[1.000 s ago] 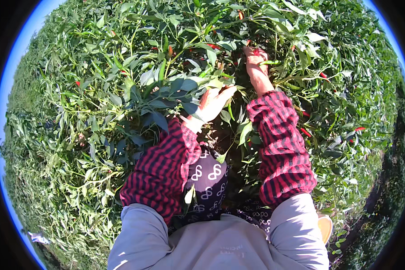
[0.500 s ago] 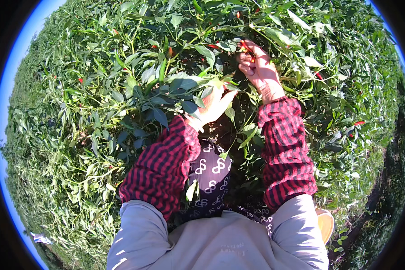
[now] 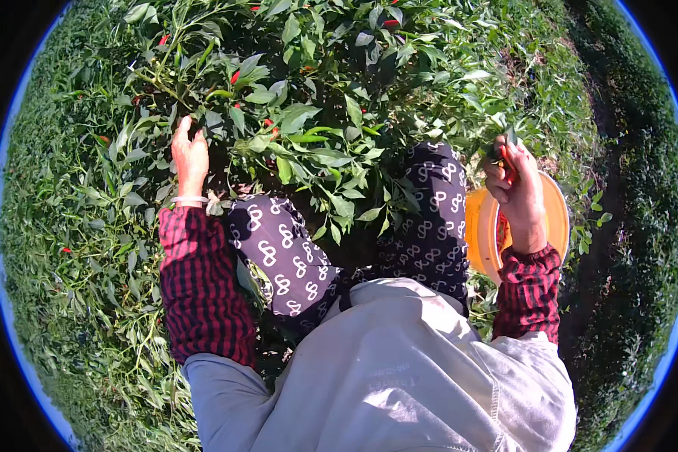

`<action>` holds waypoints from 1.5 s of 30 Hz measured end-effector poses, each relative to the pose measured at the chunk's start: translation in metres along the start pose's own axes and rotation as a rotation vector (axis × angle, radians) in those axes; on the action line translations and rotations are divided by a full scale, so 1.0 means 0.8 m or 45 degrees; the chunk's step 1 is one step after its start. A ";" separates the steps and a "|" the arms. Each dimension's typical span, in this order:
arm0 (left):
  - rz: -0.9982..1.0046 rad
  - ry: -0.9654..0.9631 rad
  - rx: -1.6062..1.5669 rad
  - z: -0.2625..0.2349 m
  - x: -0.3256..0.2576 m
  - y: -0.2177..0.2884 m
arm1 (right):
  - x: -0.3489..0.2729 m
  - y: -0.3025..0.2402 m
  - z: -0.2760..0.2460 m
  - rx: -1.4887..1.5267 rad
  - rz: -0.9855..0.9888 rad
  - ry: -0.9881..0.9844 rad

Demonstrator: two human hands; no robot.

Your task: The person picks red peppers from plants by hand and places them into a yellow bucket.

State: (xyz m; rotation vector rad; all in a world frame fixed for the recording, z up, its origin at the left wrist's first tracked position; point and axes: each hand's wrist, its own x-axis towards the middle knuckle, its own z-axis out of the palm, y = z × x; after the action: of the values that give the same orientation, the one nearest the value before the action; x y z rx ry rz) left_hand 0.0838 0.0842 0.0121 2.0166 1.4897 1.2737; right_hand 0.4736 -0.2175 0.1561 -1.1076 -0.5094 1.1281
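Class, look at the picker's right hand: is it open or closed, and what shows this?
Closed. The right hand has its fingers curled around red peppers, above the orange bucket.

One head-worn fisheye view looks steeply down over the person's torso and knees onto the pepper plants, close in; the rim bends, perhaps hiding the edges.

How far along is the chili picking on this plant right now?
Done: the right hand holds picked red chilies over the orange bucket; how full it is cannot be seen. In hand: the left hand is in the plant's leaves. Left: several red chilies hang unpicked in the foliage.
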 end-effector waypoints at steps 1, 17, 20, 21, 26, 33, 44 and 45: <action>-0.052 -0.046 0.014 0.003 0.000 -0.003 | -0.022 -0.009 -0.034 -0.088 -0.091 0.278; -0.208 -0.087 0.358 0.061 -0.003 0.085 | 0.020 0.036 0.233 -1.232 -0.758 -1.013; -0.249 -0.203 0.227 0.085 0.004 0.102 | 0.114 0.124 0.344 -1.636 -1.201 -1.224; -0.254 -0.208 0.210 0.083 -0.002 0.095 | 0.135 0.144 0.386 -1.622 -0.993 -1.291; -0.168 -0.268 -0.054 0.088 -0.018 0.090 | 0.336 0.318 0.467 -1.622 -1.006 -1.544; -0.038 -0.065 -0.708 0.017 0.058 0.023 | 0.459 0.263 0.417 -1.750 -0.833 -0.880; -0.730 0.851 0.568 -0.144 0.186 -0.149 | 0.412 0.288 0.493 -1.910 -0.649 -1.145; -0.529 0.899 0.293 -0.173 0.174 -0.163 | 0.409 0.296 0.499 -1.936 -0.664 -1.229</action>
State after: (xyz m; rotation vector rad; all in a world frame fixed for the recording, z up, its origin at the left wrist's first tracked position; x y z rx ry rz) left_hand -0.0966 0.2272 0.0608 1.2853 2.3036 1.7735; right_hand 0.1762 0.2540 0.0488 -1.4031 -2.5249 0.5981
